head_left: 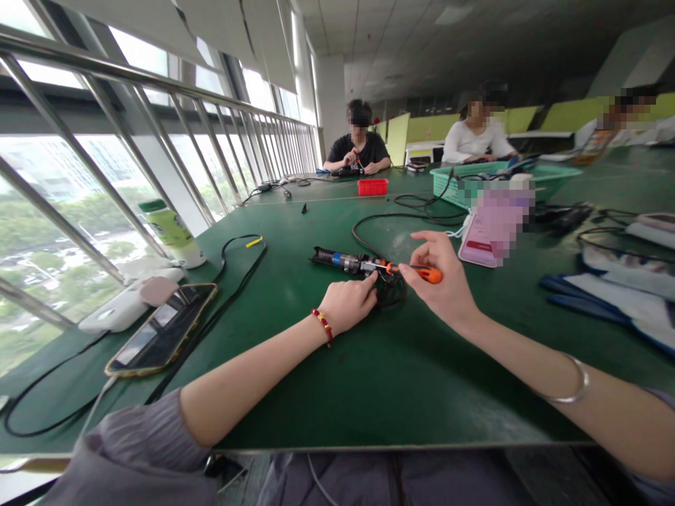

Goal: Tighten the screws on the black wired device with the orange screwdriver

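A black tube-shaped corded device point(337, 259) with a blue band lies on the green table, its right part opened up with wires and small inner parts showing. My left hand point(348, 303) rests at its near side, index finger stretched onto the inner parts and the other fingers curled against it. In my right hand point(441, 275) is a screwdriver point(428, 273) with an orange and black handle, pinched near the thumb while other fingers are lifted. Its shaft points left into the opened part. Exactly where the tip touches is too small to tell.
Left on the table point(295, 379) are a phone point(161, 330), a white case point(124, 307), a cup point(174, 235) and a black cable point(232, 299). Ahead stand a red tray point(373, 187), a green basket point(446, 184) and a propped pink phone point(493, 228). Gloves point(616, 299) lie right. Several people sit beyond.
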Tool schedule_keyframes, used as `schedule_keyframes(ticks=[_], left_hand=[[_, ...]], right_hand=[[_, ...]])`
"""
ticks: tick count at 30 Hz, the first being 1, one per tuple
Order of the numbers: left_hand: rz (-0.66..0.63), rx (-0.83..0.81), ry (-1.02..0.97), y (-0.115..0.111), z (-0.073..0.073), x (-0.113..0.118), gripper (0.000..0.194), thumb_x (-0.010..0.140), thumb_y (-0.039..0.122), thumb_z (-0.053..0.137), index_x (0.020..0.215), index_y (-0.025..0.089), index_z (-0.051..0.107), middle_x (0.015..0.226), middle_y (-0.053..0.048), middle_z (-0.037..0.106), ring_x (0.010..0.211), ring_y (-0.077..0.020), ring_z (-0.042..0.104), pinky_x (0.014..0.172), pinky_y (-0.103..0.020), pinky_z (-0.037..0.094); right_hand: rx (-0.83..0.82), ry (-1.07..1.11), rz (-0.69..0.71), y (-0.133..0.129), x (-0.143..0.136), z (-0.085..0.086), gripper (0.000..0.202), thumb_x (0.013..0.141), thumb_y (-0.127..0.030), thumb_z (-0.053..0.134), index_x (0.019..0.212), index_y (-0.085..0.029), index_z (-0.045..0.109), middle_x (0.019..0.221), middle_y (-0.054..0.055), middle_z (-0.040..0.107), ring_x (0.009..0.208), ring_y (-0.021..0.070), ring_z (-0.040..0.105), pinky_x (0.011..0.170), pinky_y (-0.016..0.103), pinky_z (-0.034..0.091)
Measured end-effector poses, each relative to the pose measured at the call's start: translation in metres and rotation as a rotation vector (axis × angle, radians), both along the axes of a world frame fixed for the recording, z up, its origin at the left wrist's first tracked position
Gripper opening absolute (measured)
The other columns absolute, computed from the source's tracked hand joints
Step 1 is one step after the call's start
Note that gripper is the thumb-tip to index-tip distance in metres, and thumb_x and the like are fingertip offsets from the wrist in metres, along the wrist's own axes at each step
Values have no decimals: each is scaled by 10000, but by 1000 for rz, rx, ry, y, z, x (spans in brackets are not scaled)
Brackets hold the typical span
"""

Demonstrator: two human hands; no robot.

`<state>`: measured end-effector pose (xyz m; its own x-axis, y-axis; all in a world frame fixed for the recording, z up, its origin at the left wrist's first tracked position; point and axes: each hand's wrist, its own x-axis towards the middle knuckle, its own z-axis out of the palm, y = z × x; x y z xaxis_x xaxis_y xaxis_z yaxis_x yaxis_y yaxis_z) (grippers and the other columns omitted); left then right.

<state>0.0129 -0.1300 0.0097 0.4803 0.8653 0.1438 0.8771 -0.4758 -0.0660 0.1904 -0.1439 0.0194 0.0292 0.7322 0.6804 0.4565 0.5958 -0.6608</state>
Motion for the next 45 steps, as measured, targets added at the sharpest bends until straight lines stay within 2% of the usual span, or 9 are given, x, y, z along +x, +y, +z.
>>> schedule_keyframes(ticks=[4,11,16,20,23,29,34,41,45], left_hand=[[2,-8,13,0,0,0,452,963,323,315,1393,215,406,1040,-74,713,911,-220,688,721,-291,486],[8,-23,18,0,2,1,468,965,324,309,1409,200,390,1072,-87,706,935,-232,683,724,-304,491],[1,-18,7,0,1,0,465,958,317,322,1400,199,400,1060,-75,713,921,-232,687,721,-306,490],[1,-11,2,0,0,0,463,958,315,323,1397,194,404,1076,-78,710,931,-237,687,719,-310,491],[-11,-4,1,0,0,0,462,960,309,311,1395,187,407,1083,-77,708,934,-241,686,716,-316,491],[-9,-5,10,0,1,1,462,959,297,309,1395,179,402,1070,-76,711,915,-236,689,707,-314,491],[6,-22,24,0,2,1,459,965,306,303,1394,181,409,1083,-78,707,932,-243,685,710,-320,493],[11,-21,15,0,2,1,460,964,310,320,1403,197,402,1089,-75,707,936,-234,686,730,-312,492],[5,-36,14,1,2,1,464,966,310,310,1405,187,399,1102,-78,702,947,-239,683,733,-316,494]], right_hand=[[-98,-31,-4,-2,0,3,184,799,-387,585,874,-219,574,643,-29,566,605,146,588,608,288,458],[-5,-15,-43,5,4,4,467,745,-348,631,1166,-215,480,801,-4,603,639,150,587,586,280,475],[-66,-104,-26,4,5,8,237,799,-408,581,934,-214,590,728,-7,613,633,155,592,636,292,463],[19,-40,27,2,2,7,363,735,-273,611,1080,-200,526,771,-13,590,590,130,553,587,273,459],[19,-3,-12,1,0,6,473,722,-297,627,1158,-204,470,765,-27,568,608,133,557,599,276,457],[-103,-58,-22,2,5,9,209,809,-381,559,925,-207,568,583,-52,531,501,116,514,555,264,403],[58,50,27,8,5,5,382,728,-301,616,1082,-214,500,793,-15,554,578,112,521,519,246,418],[-121,-50,-18,1,1,6,248,808,-424,557,935,-212,568,627,-36,557,530,121,512,571,270,406],[-7,12,36,3,0,6,353,739,-322,605,1061,-201,523,757,-11,592,583,123,537,575,262,434]])
